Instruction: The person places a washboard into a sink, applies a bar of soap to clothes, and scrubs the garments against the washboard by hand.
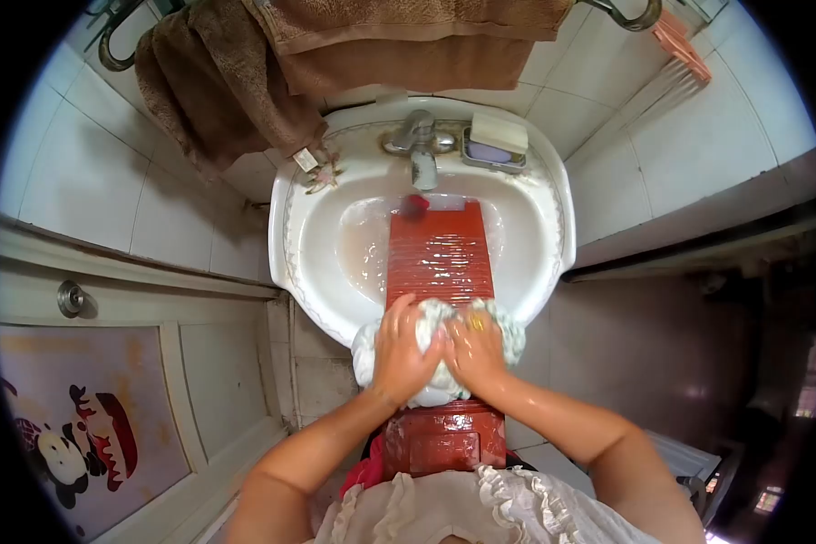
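A wet white cloth with greenish patches (514,339) lies bunched on the lower part of a red ridged washboard (440,258). My left hand (406,352) presses on the cloth's left part with its fingers curled into it. Close beside it, my right hand (473,349), with a ring on one finger, grips the right part. The washboard slopes from the white sink (322,304) toward my body, its far end in the soapy water. Folds of cloth hide some of my fingertips.
A metal faucet (417,145) stands at the sink's back, with a soap dish (494,150) to its right. Brown towels (399,45) hang above. A door with a knob (71,297) is on the left, and tiled walls flank the sink.
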Action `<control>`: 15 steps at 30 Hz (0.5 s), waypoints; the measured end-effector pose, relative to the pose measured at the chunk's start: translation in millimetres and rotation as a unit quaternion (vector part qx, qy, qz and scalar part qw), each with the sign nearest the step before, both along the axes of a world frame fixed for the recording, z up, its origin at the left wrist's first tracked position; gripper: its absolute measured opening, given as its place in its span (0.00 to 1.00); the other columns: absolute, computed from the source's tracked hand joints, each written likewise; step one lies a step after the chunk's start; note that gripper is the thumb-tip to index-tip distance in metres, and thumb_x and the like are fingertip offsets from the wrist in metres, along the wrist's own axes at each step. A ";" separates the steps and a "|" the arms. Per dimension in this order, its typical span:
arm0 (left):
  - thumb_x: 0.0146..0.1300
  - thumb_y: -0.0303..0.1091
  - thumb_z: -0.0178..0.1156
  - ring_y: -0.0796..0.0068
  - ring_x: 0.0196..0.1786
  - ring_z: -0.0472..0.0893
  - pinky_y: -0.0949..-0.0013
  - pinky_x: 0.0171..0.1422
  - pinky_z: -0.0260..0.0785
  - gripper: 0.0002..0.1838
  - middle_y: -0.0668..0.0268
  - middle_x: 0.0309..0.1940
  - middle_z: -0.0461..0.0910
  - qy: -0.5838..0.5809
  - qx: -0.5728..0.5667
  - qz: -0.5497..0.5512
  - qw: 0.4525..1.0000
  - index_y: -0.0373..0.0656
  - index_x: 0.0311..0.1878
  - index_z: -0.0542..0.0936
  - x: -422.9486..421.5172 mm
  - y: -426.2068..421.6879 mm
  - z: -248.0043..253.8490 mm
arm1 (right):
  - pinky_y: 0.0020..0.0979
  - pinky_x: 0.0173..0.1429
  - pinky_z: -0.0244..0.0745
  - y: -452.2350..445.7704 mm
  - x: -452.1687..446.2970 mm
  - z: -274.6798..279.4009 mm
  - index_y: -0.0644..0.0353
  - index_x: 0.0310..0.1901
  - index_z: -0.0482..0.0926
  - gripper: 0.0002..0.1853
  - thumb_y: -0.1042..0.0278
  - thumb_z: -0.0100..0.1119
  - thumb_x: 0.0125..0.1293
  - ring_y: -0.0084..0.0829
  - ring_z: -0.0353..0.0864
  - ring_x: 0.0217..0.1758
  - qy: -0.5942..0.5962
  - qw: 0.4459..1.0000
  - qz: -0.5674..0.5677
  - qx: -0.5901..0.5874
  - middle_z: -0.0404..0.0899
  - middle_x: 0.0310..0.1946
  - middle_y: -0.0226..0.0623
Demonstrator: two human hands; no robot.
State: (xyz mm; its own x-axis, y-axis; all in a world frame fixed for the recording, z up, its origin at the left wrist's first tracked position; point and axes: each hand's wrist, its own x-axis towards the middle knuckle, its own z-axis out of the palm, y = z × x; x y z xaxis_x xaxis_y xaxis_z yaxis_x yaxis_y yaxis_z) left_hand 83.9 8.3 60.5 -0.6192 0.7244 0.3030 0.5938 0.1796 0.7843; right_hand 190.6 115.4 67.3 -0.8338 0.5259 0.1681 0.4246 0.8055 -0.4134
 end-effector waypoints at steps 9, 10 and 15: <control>0.55 0.31 0.63 0.55 0.48 0.75 0.54 0.47 0.65 0.10 0.58 0.42 0.76 0.300 -0.075 -0.080 0.948 0.44 0.40 0.78 -25.0 40.8 -3.0 | 0.42 0.56 0.73 111.2 -96.2 -36.9 0.66 0.48 0.80 0.32 0.37 0.54 0.66 0.48 0.82 0.49 0.050 0.861 -0.251 -0.440 0.82 0.46 0.53; 0.55 0.31 0.63 0.57 0.50 0.74 0.55 0.48 0.64 0.12 0.59 0.44 0.74 0.287 -0.076 -0.127 0.947 0.44 0.43 0.78 -7.0 20.8 5.4 | 0.48 0.66 0.66 99.4 -87.3 13.9 0.59 0.59 0.77 0.38 0.32 0.55 0.62 0.50 0.73 0.65 0.036 0.859 -0.262 -0.438 0.73 0.61 0.59; 0.61 0.39 0.62 0.48 0.65 0.67 0.47 0.68 0.59 0.22 0.47 0.61 0.69 0.083 -0.112 -0.084 0.987 0.38 0.56 0.76 21.8 -46.4 42.4 | 0.62 0.73 0.51 21.0 -27.1 38.6 0.52 0.71 0.66 0.45 0.30 0.58 0.58 0.60 0.46 0.78 -0.182 0.954 -0.179 -0.160 0.50 0.75 0.61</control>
State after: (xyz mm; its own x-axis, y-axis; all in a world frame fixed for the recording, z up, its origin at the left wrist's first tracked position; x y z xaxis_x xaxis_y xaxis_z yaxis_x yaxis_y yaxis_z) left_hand 105.7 -38.1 102.9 -0.4401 0.8727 0.2115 0.7469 0.2251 0.6256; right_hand 163.5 136.5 105.9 -0.5644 0.7633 -0.3144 0.8105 0.4400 -0.3867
